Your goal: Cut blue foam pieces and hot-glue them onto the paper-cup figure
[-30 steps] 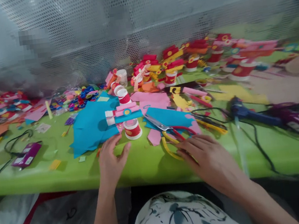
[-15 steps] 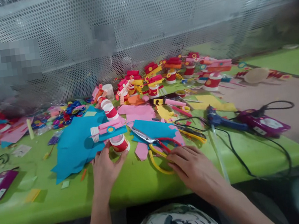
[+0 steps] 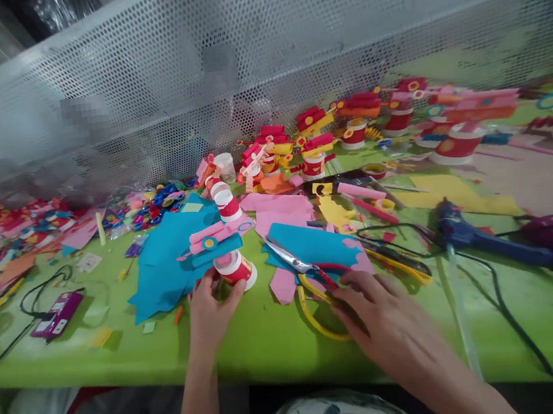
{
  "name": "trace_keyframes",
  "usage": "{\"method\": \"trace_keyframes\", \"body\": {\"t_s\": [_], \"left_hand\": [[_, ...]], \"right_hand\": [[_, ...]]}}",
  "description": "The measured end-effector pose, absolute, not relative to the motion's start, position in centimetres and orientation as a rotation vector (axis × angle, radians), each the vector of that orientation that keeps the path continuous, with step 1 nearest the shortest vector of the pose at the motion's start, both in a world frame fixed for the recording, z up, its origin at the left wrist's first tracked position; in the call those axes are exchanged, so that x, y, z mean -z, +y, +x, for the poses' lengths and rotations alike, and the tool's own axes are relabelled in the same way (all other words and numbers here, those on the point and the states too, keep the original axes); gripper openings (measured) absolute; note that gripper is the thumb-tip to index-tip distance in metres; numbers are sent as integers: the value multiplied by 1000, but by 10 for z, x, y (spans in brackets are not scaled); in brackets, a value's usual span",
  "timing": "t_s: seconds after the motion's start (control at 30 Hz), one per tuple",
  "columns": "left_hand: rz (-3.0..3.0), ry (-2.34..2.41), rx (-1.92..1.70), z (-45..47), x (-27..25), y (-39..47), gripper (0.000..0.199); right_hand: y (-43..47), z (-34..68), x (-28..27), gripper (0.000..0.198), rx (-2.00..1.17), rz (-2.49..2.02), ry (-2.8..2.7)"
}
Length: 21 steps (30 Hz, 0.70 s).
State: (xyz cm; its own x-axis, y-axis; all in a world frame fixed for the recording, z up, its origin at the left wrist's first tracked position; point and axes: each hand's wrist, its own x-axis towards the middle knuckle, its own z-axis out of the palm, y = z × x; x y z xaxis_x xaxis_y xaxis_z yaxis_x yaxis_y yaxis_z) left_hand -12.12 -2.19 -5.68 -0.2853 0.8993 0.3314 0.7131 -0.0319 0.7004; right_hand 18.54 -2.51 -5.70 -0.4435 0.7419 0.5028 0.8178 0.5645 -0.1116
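My left hand (image 3: 217, 310) has its thumb and fingers around the base of a red-and-white paper cup (image 3: 236, 270). On top of that cup sit a pink foam roll (image 3: 212, 234) and a blue foam roll (image 3: 219, 251), with a small yellow disc on the side. My right hand (image 3: 383, 311) curls over the red and yellow handles of a pair of scissors (image 3: 290, 259). The handles are partly hidden by its fingers. The blades lie over a blue foam sheet (image 3: 305, 240), pointing up and left. Another red-and-white cup (image 3: 227, 206) stands just behind the foam rolls.
A blue glue gun (image 3: 482, 235) with cords lies to the right. Yellow-handled pliers or scissors (image 3: 399, 262) are nearer. Several finished cup models (image 3: 320, 154) line the back, before a perforated metal panel (image 3: 238, 57). Foam scraps, a large blue sheet (image 3: 161, 254) and a purple device (image 3: 61, 316) lie left.
My view has turned left and tilted, so the table's things appear further right. A white ridged piece at the rolls' left end no longer shows. Both hands stay at the cup and scissors.
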Motion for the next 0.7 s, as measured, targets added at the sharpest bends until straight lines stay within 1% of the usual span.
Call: {"method": "trace_keyframes", "body": {"t_s": [0.1, 0.23, 0.4, 0.57, 0.7], "left_hand": [[1667, 1986, -1282, -122, 58, -26, 47], [1710, 1971, -1232, -118, 54, -31, 47], [1899, 1948, -1110, -113, 49, -34, 46], [2076, 1870, -1107, -111, 51, -36, 52], [2104, 1872, -1043, -110, 51, -37, 47]], "right_hand": [[-22, 183, 58, 11, 249, -1262, -2359], [-19, 179, 60, 21, 352, -1267, -2354], [-20, 177, 61, 31, 291, -1213, -2320], [-17, 176, 61, 30, 356, -1157, -2368], [-13, 169, 63, 29, 428, -1145, -2392]]}}
